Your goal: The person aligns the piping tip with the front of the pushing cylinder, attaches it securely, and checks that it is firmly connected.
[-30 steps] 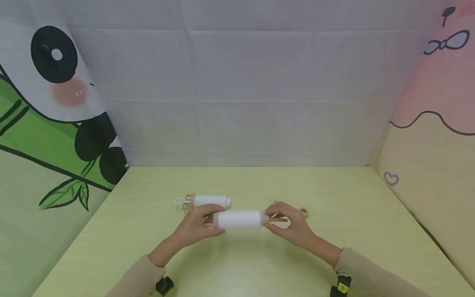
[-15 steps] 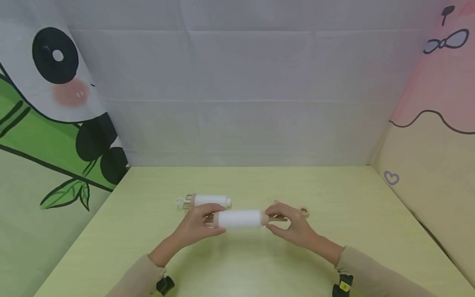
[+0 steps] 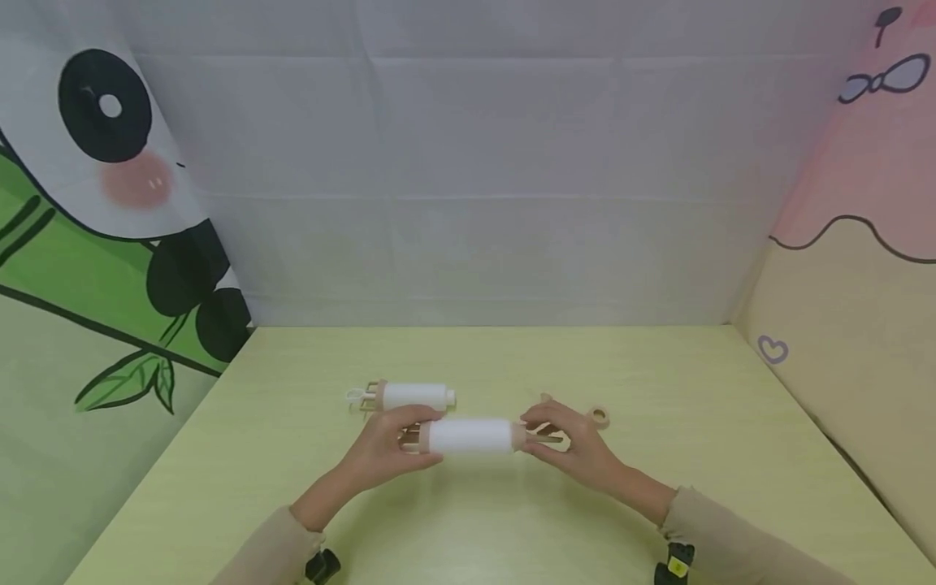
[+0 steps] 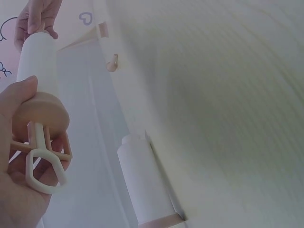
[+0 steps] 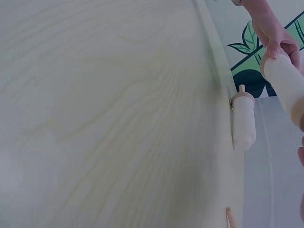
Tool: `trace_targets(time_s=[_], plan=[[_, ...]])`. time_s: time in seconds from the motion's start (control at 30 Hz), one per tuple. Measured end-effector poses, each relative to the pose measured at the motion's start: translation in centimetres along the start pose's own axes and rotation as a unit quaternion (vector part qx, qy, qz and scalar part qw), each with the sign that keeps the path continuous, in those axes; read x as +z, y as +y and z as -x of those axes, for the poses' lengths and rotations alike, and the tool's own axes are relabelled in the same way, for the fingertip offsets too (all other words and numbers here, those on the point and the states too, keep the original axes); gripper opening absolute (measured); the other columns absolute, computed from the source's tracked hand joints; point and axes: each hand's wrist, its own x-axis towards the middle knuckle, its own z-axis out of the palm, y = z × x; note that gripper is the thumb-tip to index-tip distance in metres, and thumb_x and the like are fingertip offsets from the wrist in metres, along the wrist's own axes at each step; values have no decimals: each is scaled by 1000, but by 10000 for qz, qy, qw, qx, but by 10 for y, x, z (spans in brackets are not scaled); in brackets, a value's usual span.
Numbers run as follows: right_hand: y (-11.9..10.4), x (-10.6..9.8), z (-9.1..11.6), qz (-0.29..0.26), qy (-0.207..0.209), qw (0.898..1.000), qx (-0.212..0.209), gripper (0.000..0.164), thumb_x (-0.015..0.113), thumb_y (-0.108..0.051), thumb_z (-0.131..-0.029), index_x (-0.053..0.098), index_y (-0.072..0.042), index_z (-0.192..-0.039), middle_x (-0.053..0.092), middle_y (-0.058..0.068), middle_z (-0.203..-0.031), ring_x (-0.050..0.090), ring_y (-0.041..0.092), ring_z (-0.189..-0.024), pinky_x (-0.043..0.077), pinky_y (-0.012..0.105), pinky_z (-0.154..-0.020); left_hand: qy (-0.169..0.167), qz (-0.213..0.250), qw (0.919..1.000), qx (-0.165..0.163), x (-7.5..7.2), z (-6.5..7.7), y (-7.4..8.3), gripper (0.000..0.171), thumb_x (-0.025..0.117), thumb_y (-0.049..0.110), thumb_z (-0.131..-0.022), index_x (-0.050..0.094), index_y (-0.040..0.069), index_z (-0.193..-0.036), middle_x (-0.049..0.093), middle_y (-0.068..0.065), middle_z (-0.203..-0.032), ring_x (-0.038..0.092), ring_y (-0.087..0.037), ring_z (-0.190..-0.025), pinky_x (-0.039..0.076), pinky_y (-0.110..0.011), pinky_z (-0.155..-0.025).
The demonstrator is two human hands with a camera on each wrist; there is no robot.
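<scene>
Both hands hold a white press tube level above the table. My left hand grips its left end around the tan collar, from which a white plunger with a loop handle sticks out between tan finger grips. At the other end, my right hand pinches the tan end piece, with fingers and thumb on opposite sides. A thin tan rod-like part shows between those fingers. Behind my left hand, a second white press tube lies on its side on the table.
A small tan ring lies on the table beyond my right hand. Another small tan piece lies just left of it, partly hidden by the fingers. A grey-white cloth wall stands at the table's back edge, with printed side panels.
The held press tube and both hands have dipped slightly toward the person. Each hand keeps its grip, and the things on the table have not moved.
</scene>
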Motion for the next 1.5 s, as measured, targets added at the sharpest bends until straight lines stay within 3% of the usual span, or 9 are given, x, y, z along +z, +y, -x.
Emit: trace_targets(time_s=[0.13, 0.33, 0.53, 0.7, 0.9, 1.23, 1.33, 1.5], plan=[[0, 2, 0, -81, 75, 9996, -256, 40, 72, 18, -61, 58, 9, -97, 57, 18, -93, 60, 25, -81, 55, 30, -64, 21, -21, 10000, -9, -1, 0, 0, 44, 79, 9, -68, 61, -1, -107, 61, -19, -104, 63, -31, -84, 54, -20, -67], [-5, 3, -1, -35, -20, 9999, -119, 39, 71, 19, -62, 58, 9, -97, 57, 21, -94, 60, 28, -80, 56, 35, -62, 25, -31, 10000, 66, -1, 2, -2, 42, 78, 8, -69, 61, -1, -106, 60, -20, -103, 62, -34, -84, 54, -20, -67], [-8, 1, -4, 180, -41, 9998, -33, 38, 72, 17, -62, 59, 7, -97, 60, 19, -93, 61, 29, -80, 56, 32, -63, 27, -13, 9999, 139, -1, 2, -5, 43, 78, 8, -69, 61, -1, -107, 60, -21, -105, 62, -34, -84, 54, -21, -67], [-9, 0, -5, 280, -66, 9996, -29, 37, 72, 16, -63, 60, 6, -97, 61, 18, -93, 61, 29, -79, 56, 34, -62, -35, -49, 10000, -36, -2, 1, 1, 44, 78, 4, -68, 60, -3, -108, 60, -22, -106, 63, -33, -85, 54, -21, -67], [-9, 0, -5, 242, -117, 9996, -17, 36, 72, 15, -64, 61, 6, -96, 63, 17, -91, 62, 28, -76, 56, 33, -60, 21, -85, 9999, 86, -4, 1, 11, 43, 76, -7, -64, 59, -9, -103, 59, -26, -101, 62, -34, -81, 55, -24, -64], [-8, 2, -4, 259, -58, 9995, 141, 38, 72, 14, -65, 58, 6, -100, 59, 16, -95, 60, 27, -84, 56, 37, -65, 133, -77, 9999, 22, -1, 0, 0, 44, 80, 6, -66, 62, -2, -105, 61, -19, -106, 62, -30, -87, 54, -21, -67], [-8, 3, -4, 197, -6, 9997, 115, 37, 71, 16, -65, 59, 6, -99, 59, 16, -94, 60, 27, -84, 56, 37, -65, 123, -72, 9999, -73, -1, -1, 5, 43, 79, 1, -65, 61, -4, -104, 61, -21, -105, 62, -30, -86, 54, -22, -66], [-7, 6, -3, 225, 13, 9997, -8, 38, 72, 17, -62, 59, 7, -96, 59, 17, -92, 61, 26, -78, 55, 29, -64, 137, -189, 9997, -20, -7, 0, 29, 40, 77, -9, -62, 61, -9, -99, 61, -25, -100, 61, -33, -83, 55, -26, -65]])
